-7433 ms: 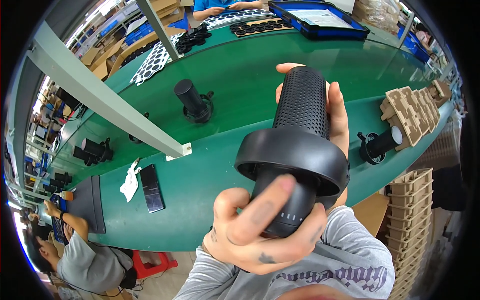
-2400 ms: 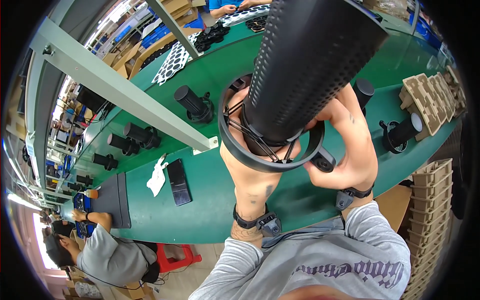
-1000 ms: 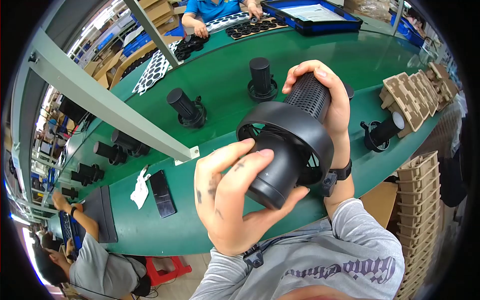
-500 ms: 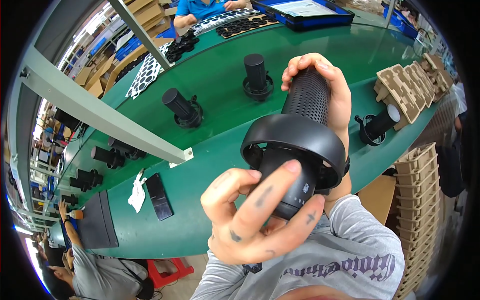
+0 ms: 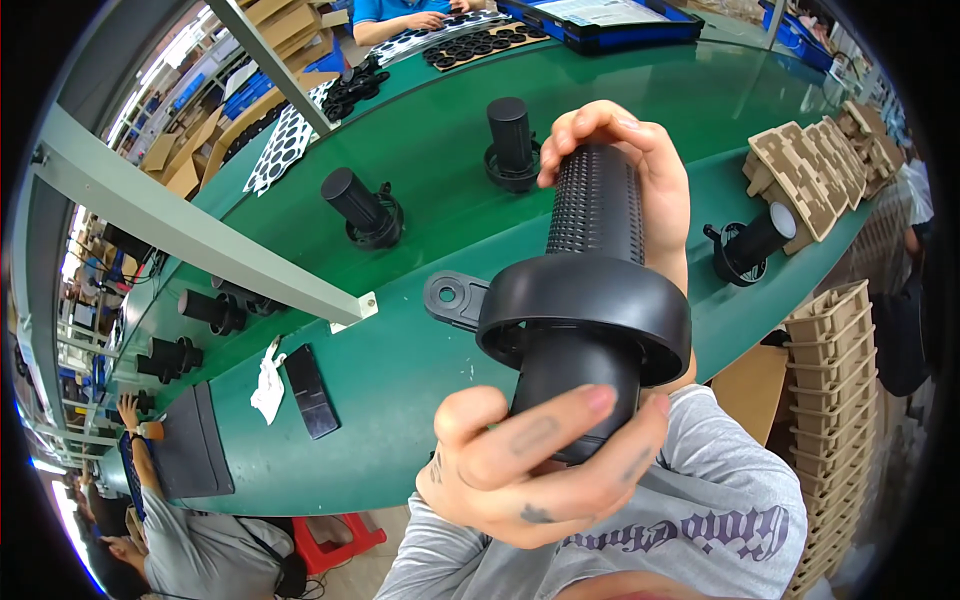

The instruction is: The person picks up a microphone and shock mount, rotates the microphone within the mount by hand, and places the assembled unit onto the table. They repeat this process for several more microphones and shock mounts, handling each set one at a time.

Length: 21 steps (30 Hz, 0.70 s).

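Curling closed, left-hand fingers [image 5: 540, 430] grip the black perforated cylindrical microphone [image 5: 597, 205] low, right-hand fingers [image 5: 640, 138] its top. Holding both ends likely steadies it

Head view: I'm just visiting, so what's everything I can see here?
Held device: 1, black, between both hands
Other devices: at least 6, black, on the table
Table: 1, green, centre
Phone: 1, dark, left of the hands
Tissue: 1, white, beside the phone
Mat: 1, dark grey, table's left end
Beams: at least 2, pale grey, left
Trays: too many to count, tan, right
Bin: 1, black and blue, top
Rings: many, black, top
Dotted sheets: at least 2, white and black, top
Boxes: several, brown, upper left
Stool: 1, red, lower left
Co-workers: at least 2, blue and grey tops, top and lower left
Shirt: 1, grey, bottom
Left hand: 1, dark-marked, device's lower end
Right hand: 1, bare, device's mesh end
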Available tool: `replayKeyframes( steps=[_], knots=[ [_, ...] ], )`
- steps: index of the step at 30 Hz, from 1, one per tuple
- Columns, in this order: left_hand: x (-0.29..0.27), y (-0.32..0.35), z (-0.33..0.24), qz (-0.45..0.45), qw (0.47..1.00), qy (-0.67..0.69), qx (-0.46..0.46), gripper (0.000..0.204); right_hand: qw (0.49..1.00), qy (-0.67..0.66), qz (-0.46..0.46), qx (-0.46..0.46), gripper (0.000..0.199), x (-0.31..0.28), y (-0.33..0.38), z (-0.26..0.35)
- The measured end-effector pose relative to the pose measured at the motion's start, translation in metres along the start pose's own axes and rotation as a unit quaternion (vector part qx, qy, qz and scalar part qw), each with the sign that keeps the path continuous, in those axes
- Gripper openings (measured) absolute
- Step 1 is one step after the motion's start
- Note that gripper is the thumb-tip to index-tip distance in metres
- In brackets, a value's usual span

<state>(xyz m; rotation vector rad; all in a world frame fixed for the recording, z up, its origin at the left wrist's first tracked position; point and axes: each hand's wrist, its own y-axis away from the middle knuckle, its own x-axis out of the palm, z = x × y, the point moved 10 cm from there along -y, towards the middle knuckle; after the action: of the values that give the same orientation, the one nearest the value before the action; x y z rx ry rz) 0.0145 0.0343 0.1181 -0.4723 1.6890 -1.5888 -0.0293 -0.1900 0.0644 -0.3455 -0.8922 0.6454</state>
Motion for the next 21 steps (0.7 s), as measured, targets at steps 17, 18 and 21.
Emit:
replayKeyframes(
  steps=[17,18,21],
  knots=[
    [0.014,0.003,-0.022,0.013,1.0,-0.013,-0.001,0.013,0.942,-0.291,0.088,-0.144,0.047,0.004,0.001,0.008],
    [0.014,0.007,-0.03,0.004,0.998,-0.041,0.05,0.015,0.942,-0.29,0.088,-0.142,0.047,0.005,0.002,0.009],
    [0.012,0.013,-0.037,-0.01,0.995,-0.065,0.079,0.016,0.981,-0.128,0.09,-0.115,0.044,0.02,-0.003,0.003]
  ],
)
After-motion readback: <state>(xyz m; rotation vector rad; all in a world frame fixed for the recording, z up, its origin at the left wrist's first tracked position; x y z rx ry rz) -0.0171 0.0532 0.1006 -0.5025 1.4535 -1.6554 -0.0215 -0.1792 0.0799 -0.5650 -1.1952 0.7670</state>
